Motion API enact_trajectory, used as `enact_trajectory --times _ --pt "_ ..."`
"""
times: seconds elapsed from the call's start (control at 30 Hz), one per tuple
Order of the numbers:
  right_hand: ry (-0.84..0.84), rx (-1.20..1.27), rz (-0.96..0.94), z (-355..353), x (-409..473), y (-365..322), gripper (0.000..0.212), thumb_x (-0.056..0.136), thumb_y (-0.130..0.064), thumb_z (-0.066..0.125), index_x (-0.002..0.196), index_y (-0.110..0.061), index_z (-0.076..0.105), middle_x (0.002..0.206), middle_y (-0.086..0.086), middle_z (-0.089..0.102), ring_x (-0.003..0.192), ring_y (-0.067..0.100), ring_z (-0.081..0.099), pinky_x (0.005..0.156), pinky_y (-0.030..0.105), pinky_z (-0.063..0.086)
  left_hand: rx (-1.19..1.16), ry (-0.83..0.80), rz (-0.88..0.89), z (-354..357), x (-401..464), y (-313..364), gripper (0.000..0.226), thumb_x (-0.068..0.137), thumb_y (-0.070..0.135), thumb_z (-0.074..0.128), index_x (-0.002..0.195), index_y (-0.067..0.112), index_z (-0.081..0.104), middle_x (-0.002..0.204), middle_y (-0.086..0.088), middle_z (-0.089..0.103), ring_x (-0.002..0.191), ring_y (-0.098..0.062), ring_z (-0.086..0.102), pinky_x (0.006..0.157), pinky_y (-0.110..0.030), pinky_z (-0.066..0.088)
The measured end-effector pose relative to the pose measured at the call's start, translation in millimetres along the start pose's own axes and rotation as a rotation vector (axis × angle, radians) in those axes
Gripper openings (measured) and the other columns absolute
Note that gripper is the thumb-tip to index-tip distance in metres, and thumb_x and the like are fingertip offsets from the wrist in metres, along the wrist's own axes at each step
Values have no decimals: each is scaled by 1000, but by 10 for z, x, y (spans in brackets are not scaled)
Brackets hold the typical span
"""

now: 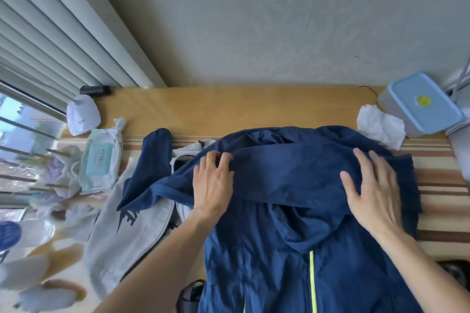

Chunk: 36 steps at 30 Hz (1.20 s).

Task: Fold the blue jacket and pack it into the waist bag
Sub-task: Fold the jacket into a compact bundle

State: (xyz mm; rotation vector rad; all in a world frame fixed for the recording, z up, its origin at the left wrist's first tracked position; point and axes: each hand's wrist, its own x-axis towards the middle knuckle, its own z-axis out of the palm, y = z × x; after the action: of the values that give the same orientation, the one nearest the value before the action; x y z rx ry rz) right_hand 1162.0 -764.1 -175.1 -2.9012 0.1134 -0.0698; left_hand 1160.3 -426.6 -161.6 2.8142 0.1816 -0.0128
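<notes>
The blue jacket (292,211) lies spread over a striped surface, with a neon yellow zipper line running down its near part. A sleeve is folded across its upper part as a wide band. My left hand (213,180) pinches the top edge of that band at its left end. My right hand (373,183) rests flat on the band's right end, fingers spread. Another blue sleeve (152,165) trails off to the left. A grey waist bag (132,239) with a dark logo lies left of the jacket, partly under it.
A wet-wipes pack (100,160) and plastic bags sit at the left by the window. A crumpled white tissue (379,126) and a blue-lidded box (424,101) stand at the back right. A dark strap or pouch (190,295) shows at the near edge.
</notes>
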Motion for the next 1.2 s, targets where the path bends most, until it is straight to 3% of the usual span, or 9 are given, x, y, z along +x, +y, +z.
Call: enact_trajectory --times 0.2,0.37,0.47,0.63,0.8,0.9,0.97,1.07,1.2 --pt "-180 -57 -77 387 -179 -566 54 94 -36 61 137 -4 58 142 30 51 131 53 43 105 63 42 56 366 -390 -433 -74 -703 39 91 41 63 122 18 59 135 -9 57 121 -35 47 99 -49 38" --pt "-246 111 -274 477 -398 -1127 57 92 -34 65 144 -12 53 153 20 45 142 40 39 108 52 46 11 -33 -863 -591 62 -1525 51 77 36 70 122 14 61 119 -17 66 114 -38 56 98 -48 45" --pt "-385 215 -181 494 -412 -1263 59 94 -35 63 147 -15 48 157 16 41 145 36 37 111 49 43 -272 139 -930 -818 77 -1674 22 81 24 62 98 15 72 91 -12 71 95 -37 68 82 -40 54" --pt "-348 679 6 23 -320 -1492 47 97 -41 59 141 -26 54 147 -6 51 137 11 46 112 36 41 -972 629 -487 -1822 251 -996 13 86 10 62 91 22 66 85 3 69 83 -14 66 69 -23 50" --pt "-412 1687 493 -833 -84 -1468 58 96 -53 52 139 -15 56 131 15 68 120 32 67 104 48 51 -1139 120 231 -2070 346 493 23 90 2 67 111 10 65 90 5 75 76 -13 67 69 -27 53" --pt "-266 2095 695 -1146 1 -1040 76 91 -65 51 142 -9 53 132 26 65 122 43 63 105 53 45 -898 -328 421 -1753 200 1102 58 89 21 77 141 11 53 131 -2 69 119 -11 65 106 -35 49" --pt "-153 2174 856 -1153 19 -714 77 87 -66 55 140 -9 56 131 26 65 119 42 65 104 52 46 -700 -272 391 -1403 93 983 54 89 37 74 137 19 58 133 8 67 123 -3 61 106 -27 46" --pt "-10 2147 1141 -954 -36 -129 74 83 -57 65 137 -8 54 130 24 66 114 40 69 96 48 52 -411 -121 209 -846 -33 490 46 87 49 62 126 26 64 127 5 66 118 -19 62 101 -36 48" --pt "-4 1772 1412 -591 -134 343 66 92 -52 59 141 -9 48 125 18 67 108 32 69 88 41 56 101 -502 166 -146 -280 -17 64 86 68 33 136 36 57 154 -1 44 140 -26 42 111 -41 36"
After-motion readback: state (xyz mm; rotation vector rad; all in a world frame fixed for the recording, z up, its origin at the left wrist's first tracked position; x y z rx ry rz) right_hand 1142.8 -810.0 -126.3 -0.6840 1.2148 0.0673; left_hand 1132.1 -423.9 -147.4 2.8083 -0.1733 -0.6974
